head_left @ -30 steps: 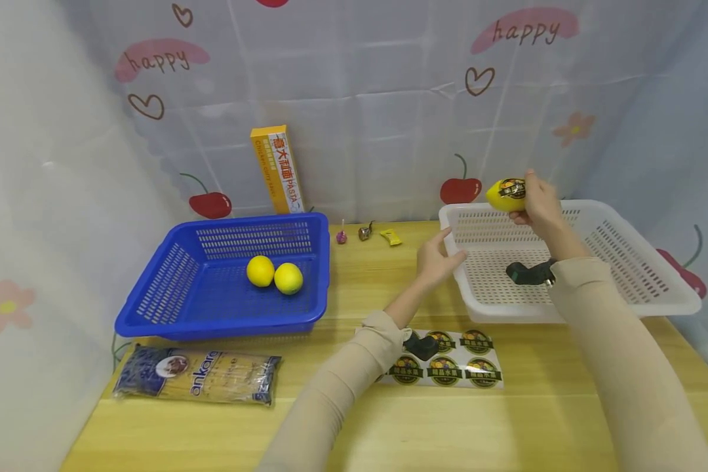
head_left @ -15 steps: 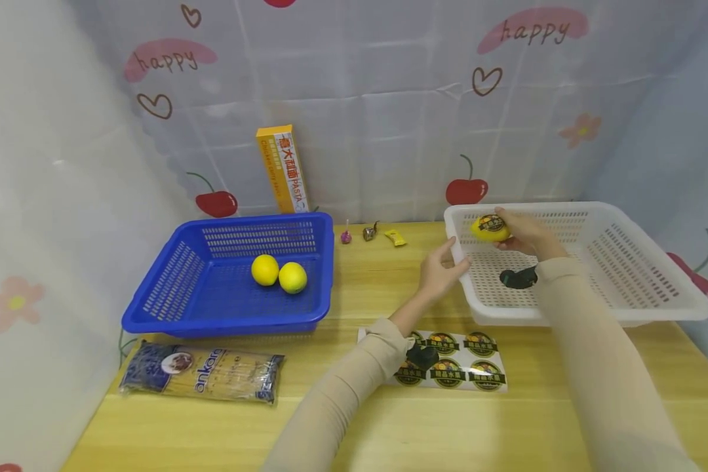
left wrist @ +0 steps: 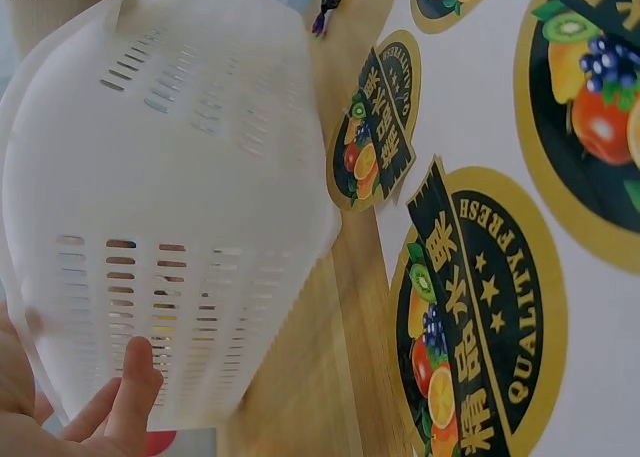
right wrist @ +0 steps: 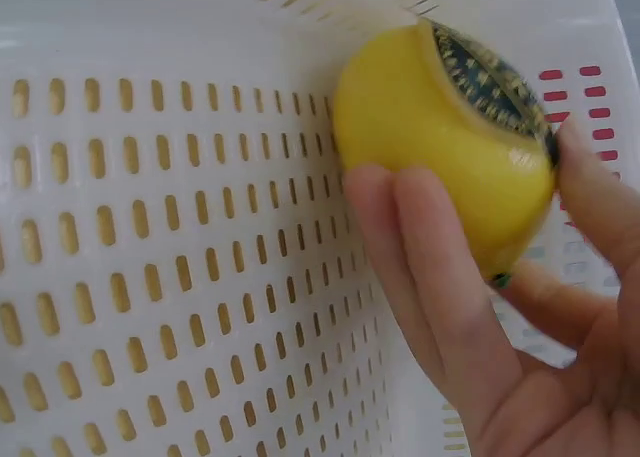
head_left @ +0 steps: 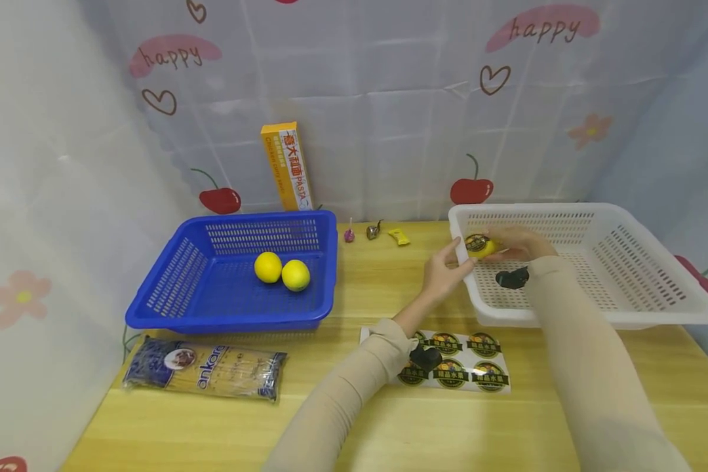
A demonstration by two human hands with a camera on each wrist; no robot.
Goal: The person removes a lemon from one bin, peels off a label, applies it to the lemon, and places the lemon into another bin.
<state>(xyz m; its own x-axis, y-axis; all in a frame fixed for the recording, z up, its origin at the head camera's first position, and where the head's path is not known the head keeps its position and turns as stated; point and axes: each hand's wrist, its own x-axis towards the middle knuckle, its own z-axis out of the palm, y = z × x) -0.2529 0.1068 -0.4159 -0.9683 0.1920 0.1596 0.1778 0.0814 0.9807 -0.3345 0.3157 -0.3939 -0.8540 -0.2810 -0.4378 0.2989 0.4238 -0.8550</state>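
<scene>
Right hand (head_left: 516, 244) grip curls round the stickered lemon (head_left: 480, 246), low in the white basket (head_left: 655, 308) at its near-left corner. Best to ease it onto the mesh floor, then let go. Left hand (head_left: 442, 272) fingers rest loosely spread against the basket's left wall, steadying it on the counter (head_left: 389, 432).

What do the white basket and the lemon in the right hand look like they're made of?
White basket: moulded plastic, it seems, semi-glossy, with regular slots in walls and floor. Lemon: smooth, shiny yellow skin without visible pores, possibly an artificial fruit, hard to confirm; it bears a glossy printed sticker.
</scene>
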